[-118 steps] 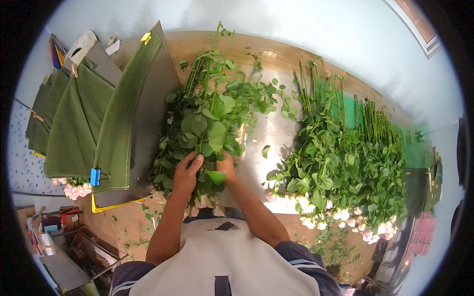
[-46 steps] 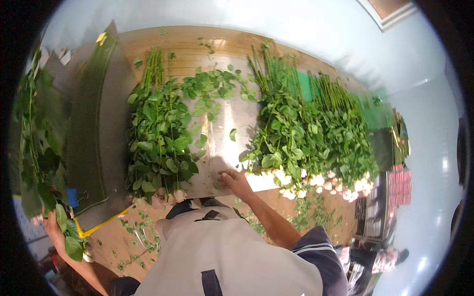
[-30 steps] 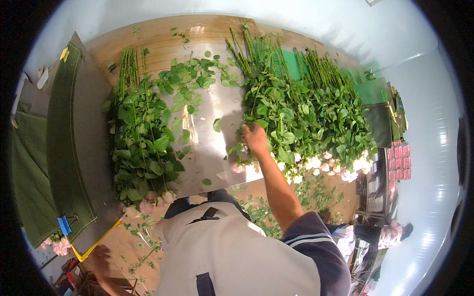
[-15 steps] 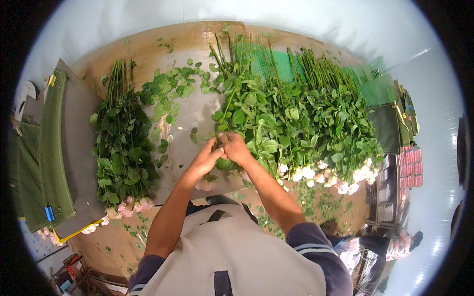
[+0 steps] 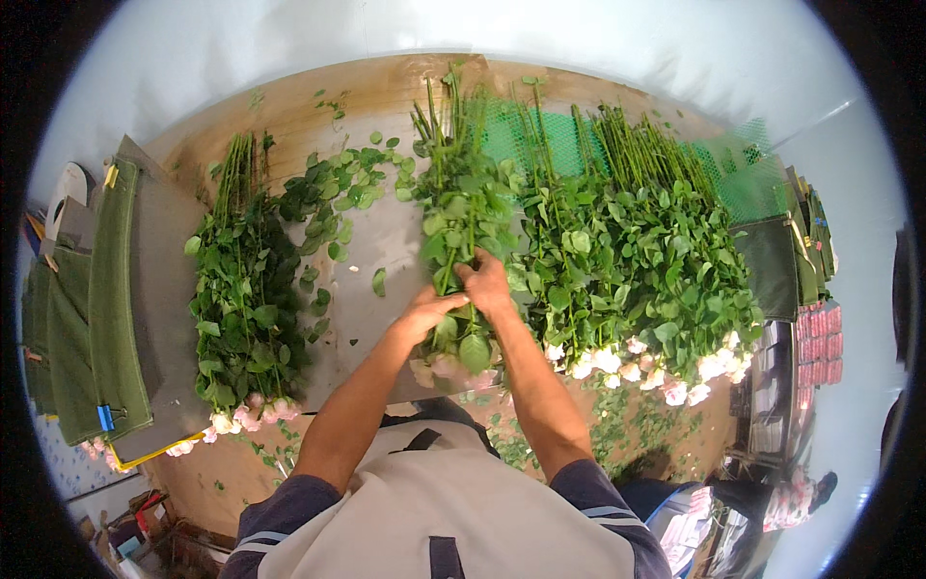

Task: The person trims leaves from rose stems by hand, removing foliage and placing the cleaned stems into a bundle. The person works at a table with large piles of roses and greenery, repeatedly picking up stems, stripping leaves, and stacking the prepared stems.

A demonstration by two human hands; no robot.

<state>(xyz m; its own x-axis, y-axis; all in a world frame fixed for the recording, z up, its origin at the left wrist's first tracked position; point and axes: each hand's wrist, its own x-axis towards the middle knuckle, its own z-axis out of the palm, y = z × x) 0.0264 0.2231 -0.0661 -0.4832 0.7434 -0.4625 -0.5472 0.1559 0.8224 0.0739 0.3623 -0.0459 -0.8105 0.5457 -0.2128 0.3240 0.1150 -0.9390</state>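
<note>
A leafy bunch of roses (image 5: 468, 212) lies before me in the middle of the table, cut stem ends far, pale pink blooms near the front edge. My left hand (image 5: 429, 314) closes round its stems from the left, just above the blooms. Slightly farther up, my right hand (image 5: 487, 287) grips the same stems from the right, thumb and fingers among the leaves. Some fingertips are hidden by foliage. To the right rests a wide heap of roses (image 5: 637, 241) with whitish-pink blooms. A narrower pile of roses (image 5: 246, 289) lies at the left.
Loose leaves (image 5: 362, 179) are scattered over the table (image 5: 376, 246). Green mesh (image 5: 748, 179) lies under and behind the right heap. At the left stands a panel with green cloth (image 5: 116, 309) and a blue clip (image 5: 108, 417). Stacked pink bundles (image 5: 820, 343) stand at the right.
The bunch under my hands now lies apart from the right heap, with a gap between them. My right hand has shifted slightly right, and my left hand right and nearer me.
</note>
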